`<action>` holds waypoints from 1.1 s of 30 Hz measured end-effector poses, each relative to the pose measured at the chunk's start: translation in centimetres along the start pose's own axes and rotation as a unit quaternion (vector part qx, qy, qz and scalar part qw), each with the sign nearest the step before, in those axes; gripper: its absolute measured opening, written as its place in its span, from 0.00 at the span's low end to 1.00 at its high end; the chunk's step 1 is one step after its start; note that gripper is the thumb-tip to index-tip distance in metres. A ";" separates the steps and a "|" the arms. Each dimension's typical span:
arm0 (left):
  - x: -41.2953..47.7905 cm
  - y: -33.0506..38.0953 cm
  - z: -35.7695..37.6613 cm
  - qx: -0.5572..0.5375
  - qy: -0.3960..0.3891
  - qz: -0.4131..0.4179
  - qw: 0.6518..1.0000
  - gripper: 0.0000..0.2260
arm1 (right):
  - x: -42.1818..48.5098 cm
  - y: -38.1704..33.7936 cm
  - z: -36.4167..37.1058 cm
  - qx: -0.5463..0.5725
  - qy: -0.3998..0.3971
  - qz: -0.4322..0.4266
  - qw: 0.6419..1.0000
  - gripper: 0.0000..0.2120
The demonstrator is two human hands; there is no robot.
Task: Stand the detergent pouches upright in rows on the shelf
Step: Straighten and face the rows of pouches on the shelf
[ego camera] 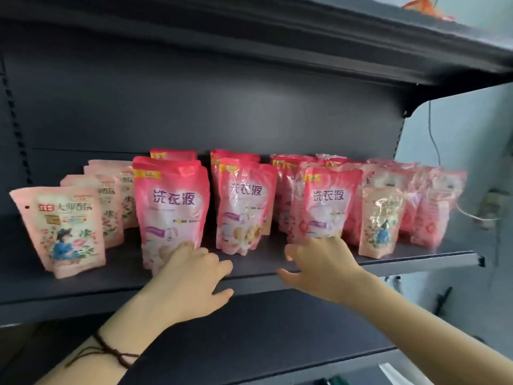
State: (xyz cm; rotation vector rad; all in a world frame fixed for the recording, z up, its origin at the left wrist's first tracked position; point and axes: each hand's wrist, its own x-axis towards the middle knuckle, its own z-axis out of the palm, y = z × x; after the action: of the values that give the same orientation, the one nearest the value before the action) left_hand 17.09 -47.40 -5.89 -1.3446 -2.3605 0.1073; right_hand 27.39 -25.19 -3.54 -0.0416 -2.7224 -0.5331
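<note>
Pink detergent pouches stand upright in rows on the dark shelf (pixel 266 265). My left hand (pixel 191 279) touches the bottom of the front pouch of the second row (pixel 172 207), fingers spread. My right hand (pixel 322 262) reaches to the base of the front pouch further right (pixel 327 204), fingers apart and touching it. Between them stands another bright pink pouch (pixel 245 204). Paler floral pouches stand at the far left (pixel 61 229) and to the right (pixel 380 223). More pouches line up behind each front one, partly hidden.
The shelf's back panel (pixel 194 107) is dark grey, and an upper shelf (pixel 277 29) hangs overhead. A lower shelf (pixel 263 343) sits under my arms. A pale wall with a cable (pixel 433 134) is to the right of the rack.
</note>
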 end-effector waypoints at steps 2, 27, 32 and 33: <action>2.5 3.0 0.0 -0.011 0.012 0.001 1.000 0.19 | -1.9 3.2 0.7 -0.003 0.000 0.013 1.000 0.22; 25.2 24.0 6.5 -0.468 0.204 -0.147 0.847 0.25 | -6.2 27.2 13.3 0.314 0.067 0.326 0.889 0.11; 27.4 25.7 7.7 -0.515 0.226 -0.220 0.797 0.22 | -5.7 27.3 15.1 0.514 0.144 0.289 0.795 0.08; 27.7 26.0 7.7 -0.536 0.235 -0.235 0.776 0.17 | -5.7 27.4 15.4 0.525 0.153 0.280 0.789 0.10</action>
State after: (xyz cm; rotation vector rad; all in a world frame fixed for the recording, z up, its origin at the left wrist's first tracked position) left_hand 22.64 -9.40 -10.98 -0.8729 -2.1837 -1.7271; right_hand 30.00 6.18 -9.03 -0.4063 -2.1435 1.0517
